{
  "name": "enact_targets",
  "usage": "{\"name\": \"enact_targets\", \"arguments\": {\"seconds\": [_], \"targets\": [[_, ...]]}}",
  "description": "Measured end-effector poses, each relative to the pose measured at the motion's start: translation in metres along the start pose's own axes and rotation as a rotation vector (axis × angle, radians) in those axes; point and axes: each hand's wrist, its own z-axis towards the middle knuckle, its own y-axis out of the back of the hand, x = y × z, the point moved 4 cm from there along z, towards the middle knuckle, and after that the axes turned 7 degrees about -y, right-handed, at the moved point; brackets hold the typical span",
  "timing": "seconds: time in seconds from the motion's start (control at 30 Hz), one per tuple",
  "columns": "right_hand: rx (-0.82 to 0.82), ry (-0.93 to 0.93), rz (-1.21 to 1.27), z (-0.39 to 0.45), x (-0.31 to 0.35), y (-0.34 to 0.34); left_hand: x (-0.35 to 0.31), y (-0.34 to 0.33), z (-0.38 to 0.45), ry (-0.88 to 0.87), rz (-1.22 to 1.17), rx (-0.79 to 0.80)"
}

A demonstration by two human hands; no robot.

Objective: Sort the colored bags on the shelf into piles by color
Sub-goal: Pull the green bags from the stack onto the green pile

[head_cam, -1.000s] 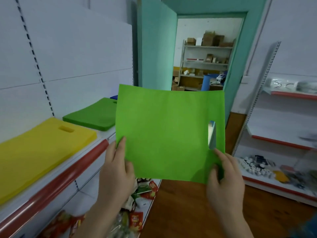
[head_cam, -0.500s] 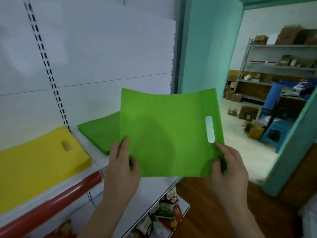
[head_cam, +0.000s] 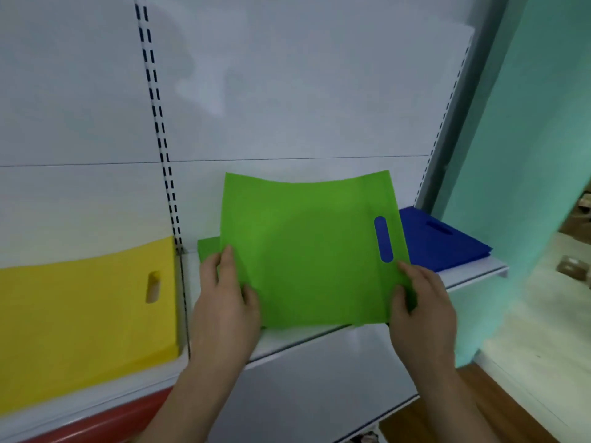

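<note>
Both hands, left (head_cam: 224, 302) and right (head_cam: 422, 302), pinch the green bag (head_cam: 307, 251) stretched between them.

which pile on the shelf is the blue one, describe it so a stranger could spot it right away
Start at the white shelf against the white panelled wall and follow it right, toward the teal wall. The flat pile of dark blue fabric bags lies at that end, partly behind the bright green bag held in both hands. It is the only blue pile; the pile of yellow fabric bags lies far left.
</note>
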Motion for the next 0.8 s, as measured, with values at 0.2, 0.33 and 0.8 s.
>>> {"name": "enact_targets", "arguments": {"seconds": [0.2,0.33,0.8], "targets": [[0.164,0.038,0.044,0.035,-0.012,-0.051,0.023,-0.024,0.017,0.073,0.273,0.05],[0.27,0.068,0.011,0.055,-0.027,-0.076,0.024,-0.034,0.017,0.203,0.523,0.104],[0.439,0.127,0.023,0.066,-0.047,-0.109,0.021,-0.042,-0.003,0.375,0.734,0.087]]}}
